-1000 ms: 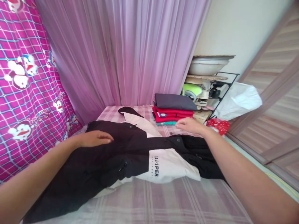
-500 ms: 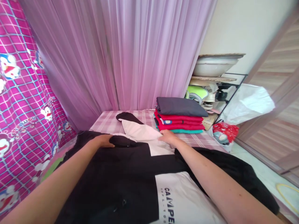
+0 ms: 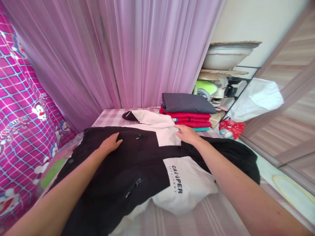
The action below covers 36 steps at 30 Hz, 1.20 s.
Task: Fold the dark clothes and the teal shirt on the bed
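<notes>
Left hand (image 3: 110,143) and right hand (image 3: 187,134) are lying open, flat on the jacket (image 3: 142,160) (black and white); pressing evenly is likely smoothing best.

The black-and-white jacket (image 3: 137,164) lies spread out, front up, across the checked bed (image 3: 197,219). Its white chest panel reads "CAMPER". 1 white sleeve (image 3: 152,118) with a black cuff lies folded along its far edge.
</notes>
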Motion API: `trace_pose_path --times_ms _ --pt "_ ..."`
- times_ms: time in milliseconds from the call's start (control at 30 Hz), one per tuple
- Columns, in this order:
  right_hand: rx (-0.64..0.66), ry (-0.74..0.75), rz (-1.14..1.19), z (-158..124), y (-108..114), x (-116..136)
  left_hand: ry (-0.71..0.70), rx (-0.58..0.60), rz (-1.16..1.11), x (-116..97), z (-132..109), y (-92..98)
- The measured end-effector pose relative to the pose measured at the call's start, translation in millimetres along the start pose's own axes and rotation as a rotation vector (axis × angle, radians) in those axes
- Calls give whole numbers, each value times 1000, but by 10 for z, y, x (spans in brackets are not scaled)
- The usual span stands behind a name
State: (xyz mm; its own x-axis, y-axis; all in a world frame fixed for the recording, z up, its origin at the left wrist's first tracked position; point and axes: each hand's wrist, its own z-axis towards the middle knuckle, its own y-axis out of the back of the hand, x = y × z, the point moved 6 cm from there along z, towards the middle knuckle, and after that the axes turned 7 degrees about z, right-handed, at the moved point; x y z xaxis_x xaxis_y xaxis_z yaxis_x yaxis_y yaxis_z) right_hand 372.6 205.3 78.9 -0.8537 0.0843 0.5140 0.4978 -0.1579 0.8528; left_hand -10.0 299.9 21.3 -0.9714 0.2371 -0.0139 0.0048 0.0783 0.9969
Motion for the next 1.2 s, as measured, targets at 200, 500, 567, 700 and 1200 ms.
trace_pose_path --times_ms 200,500,567,700,1200 --pt "157 -86 415 -953 524 -323 -333 -158 -235 -309 -881 476" --pt "581 -208 519 -2203 301 -499 -955 -286 98 -1554 -2329 467" --pt "418 -134 555 -2138 227 -486 -914 -309 189 -1644 -2221 384" --pt "80 -27 673 -1932 143 -406 -769 -278 170 -1714 -1861 456" --pt "-202 -230 527 -2066 -738 40 -203 -69 -247 -1458 -758 784"
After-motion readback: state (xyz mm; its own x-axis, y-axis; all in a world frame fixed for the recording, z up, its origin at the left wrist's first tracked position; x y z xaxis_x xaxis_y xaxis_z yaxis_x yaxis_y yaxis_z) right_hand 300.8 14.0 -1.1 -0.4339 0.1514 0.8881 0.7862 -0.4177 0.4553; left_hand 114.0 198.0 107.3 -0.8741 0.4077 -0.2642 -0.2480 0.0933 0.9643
